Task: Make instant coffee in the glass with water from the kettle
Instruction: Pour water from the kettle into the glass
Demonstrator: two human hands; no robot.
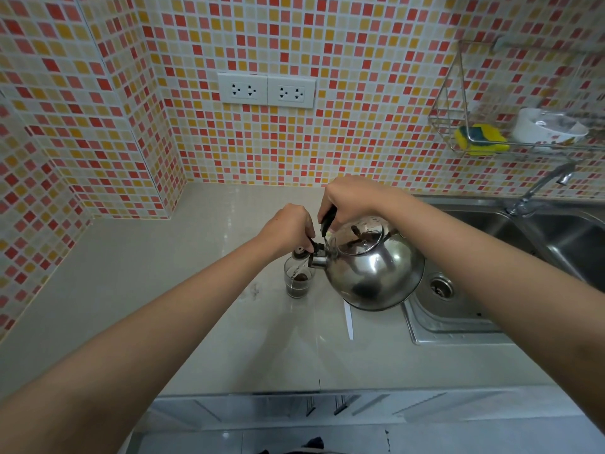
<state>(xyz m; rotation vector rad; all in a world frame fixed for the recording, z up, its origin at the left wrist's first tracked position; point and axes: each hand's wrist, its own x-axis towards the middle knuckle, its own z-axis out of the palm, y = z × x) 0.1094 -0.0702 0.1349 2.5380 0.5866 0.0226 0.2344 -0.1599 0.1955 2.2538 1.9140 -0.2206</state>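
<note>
Both forearms reach over the counter (229, 339) — right hand (348, 198) gripping the tilted kettle (373, 273), left hand (288, 226) pinching its spout cap (311, 245) above the glass (298, 280).

The kettle (373, 270) is seen as polished, mirror-glossy metal; the glass (298, 279) as clear. The tabletop (196, 290) is rendered smooth and glossy, possibly stone; the sink (556, 231) brushed steel.

Pale glossy table (203, 322) running into tiled corner. Glass (298, 280) standing mid-table, dark coffee in bottom. White strip (348, 319) lying just right of it, near sink (458, 322) edge.
</note>
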